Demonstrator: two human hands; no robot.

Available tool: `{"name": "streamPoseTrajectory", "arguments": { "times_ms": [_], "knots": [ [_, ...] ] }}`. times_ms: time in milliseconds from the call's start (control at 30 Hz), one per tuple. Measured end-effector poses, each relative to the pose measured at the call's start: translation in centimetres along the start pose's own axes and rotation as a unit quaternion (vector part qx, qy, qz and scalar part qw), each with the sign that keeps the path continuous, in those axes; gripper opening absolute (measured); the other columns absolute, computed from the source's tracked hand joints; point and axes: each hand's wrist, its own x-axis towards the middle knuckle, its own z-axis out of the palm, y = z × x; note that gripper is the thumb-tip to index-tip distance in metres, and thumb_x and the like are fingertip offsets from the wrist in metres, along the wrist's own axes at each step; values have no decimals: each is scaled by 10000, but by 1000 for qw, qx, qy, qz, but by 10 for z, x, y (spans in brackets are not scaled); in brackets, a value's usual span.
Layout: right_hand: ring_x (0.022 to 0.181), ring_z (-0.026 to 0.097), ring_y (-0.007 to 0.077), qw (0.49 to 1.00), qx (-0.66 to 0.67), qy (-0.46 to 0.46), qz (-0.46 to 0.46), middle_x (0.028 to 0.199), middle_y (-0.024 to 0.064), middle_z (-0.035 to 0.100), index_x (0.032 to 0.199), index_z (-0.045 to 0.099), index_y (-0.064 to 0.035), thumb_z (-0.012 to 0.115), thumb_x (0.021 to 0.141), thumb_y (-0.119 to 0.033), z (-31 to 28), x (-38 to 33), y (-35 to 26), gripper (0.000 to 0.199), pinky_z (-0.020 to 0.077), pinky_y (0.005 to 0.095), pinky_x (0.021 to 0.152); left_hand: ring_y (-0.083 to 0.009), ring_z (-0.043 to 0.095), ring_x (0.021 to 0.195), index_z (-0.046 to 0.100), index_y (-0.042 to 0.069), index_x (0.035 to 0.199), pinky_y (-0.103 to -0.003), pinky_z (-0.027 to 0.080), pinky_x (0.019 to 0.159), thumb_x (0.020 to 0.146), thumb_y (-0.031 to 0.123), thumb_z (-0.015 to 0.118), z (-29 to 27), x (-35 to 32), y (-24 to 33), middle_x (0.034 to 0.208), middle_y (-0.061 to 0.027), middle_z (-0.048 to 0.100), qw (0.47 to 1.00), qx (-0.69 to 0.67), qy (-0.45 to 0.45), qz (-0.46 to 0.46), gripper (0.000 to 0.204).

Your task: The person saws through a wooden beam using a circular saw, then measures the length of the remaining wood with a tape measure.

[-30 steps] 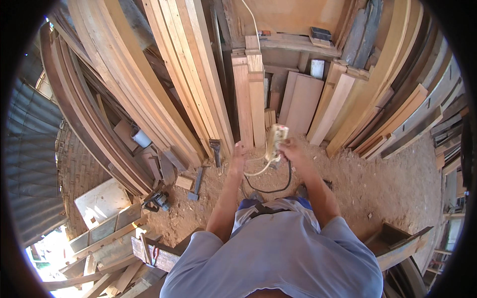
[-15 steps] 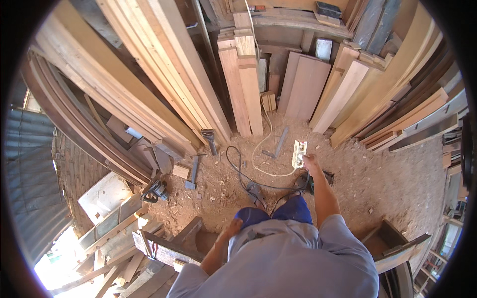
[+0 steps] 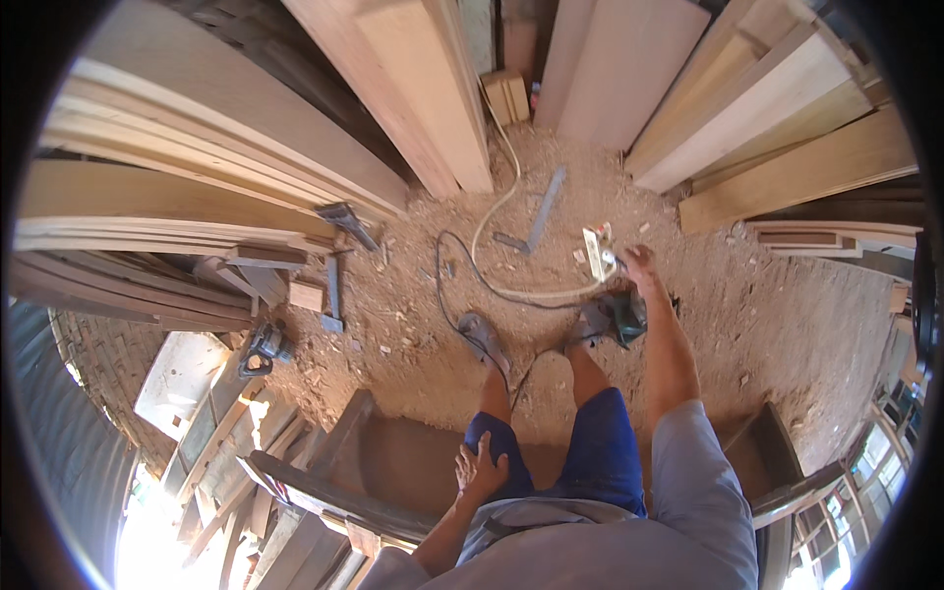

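Leaning boards (image 3: pixel 629 79) ring the dusty floor (image 3: pixel 757 315). The power strip (image 3: pixel 595 256) is beyond the right foot (image 3: pixel 594 320), long axis pointing forward, slightly left, cord (image 3: pixel 551 293) at its near end. The right hand (image 3: pixel 639 267) is beside it; whether its grip pinches anything cannot be told. The left hand (image 3: pixel 480 469) rests spread on the thigh (image 3: pixel 492 425).

Black cord (image 3: pixel 531 303), square (image 3: pixel 544 211) on dirt floor (image 3: pixel 733 324)

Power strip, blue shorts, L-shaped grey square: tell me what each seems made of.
Power strip: probably hard, smooth plastic, from its pale, crisp-edged casing. Blue shorts: matte cloth, since they drape and crease over the thighs; the fibre is unclear. Square: likely dull metal, from its grey, straight, narrow arms, though the look leaves that open.
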Motion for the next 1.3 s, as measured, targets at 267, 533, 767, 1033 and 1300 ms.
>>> {"name": "streamPoseTrajectory", "arguments": {
  "times_ms": [267,533,767,1033,1300],
  "knots": [
    [1018,713,455,969,-105,175,-140,1061,287,728,1053,723,-19,637,952,-180,24,-1,-44,209,575,512,868,-594,392,1381,420,272,1564,-640,363,1133,908,428,677,-2,19,22,1547,-427,319,996,36,69,-33,722],
    [1200,640,426,921,-359,-105,106,1286,254,650,1265,595,31,639,971,-213,61,-88,88,385,525,500,1030,-567,411,1359,444,252,1536,-633,371,1116,887,398,688,-8,33,23,1553,-395,321,994,72,80,-3,709],
    [1353,528,483,895,-426,-40,126,1592,322,373,1522,363,65,592,943,-107,74,-38,160,646,465,509,1126,-561,426,1342,464,245,1496,-641,370,1115,866,359,716,-23,36,35,1544,-379,334,990,97,101,-3,688],
    [1332,549,499,907,-357,-70,211,1418,354,554,1438,436,49,699,873,-100,15,-63,135,641,465,541,1097,-562,471,1283,488,251,1479,-644,410,1065,868,356,719,-20,31,40,1502,-381,393,989,78,122,11,662],
    [1187,638,500,895,-403,-140,129,1236,373,638,1253,590,101,715,813,-136,-66,-174,65,515,535,539,988,-555,457,1329,492,234,1501,-611,387,1125,929,421,658,6,12,15,1492,-351,446,997,-47,54,42,624]
  ]
}}
